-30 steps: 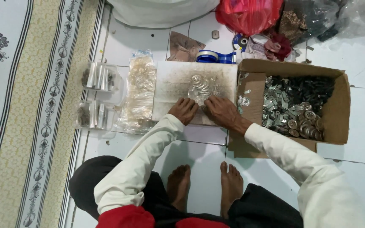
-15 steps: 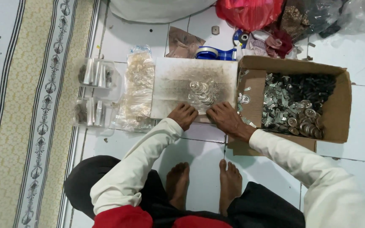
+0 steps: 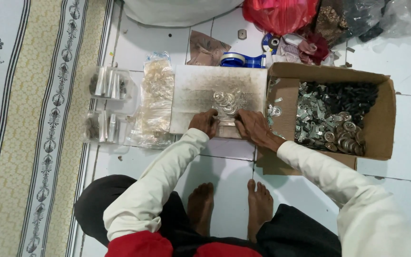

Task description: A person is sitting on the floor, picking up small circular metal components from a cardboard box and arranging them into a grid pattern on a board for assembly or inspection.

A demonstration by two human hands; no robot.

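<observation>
In the head view, a small clear plastic bag (image 3: 228, 102) holding round silver metal pieces is seen lying on a white board (image 3: 191, 90) set on the tiled floor (image 3: 405, 62). The bag's near edge is pinched from both sides: the left hand (image 3: 205, 123) is closed on its left corner and the right hand (image 3: 253, 127) is clamped on its right corner, the two hands being held close together but not touching. Compared with half a second ago, the hands are found a little nearer each other at the bag's mouth, and the metal pieces are gathered at its far end; this is judged to mean that the bag is filled and its opening is being drawn shut. A cardboard box (image 3: 386, 119) of mixed metal parts is placed just right of the board, and a stack of empty clear bags (image 3: 157, 95) just left of it.
</observation>
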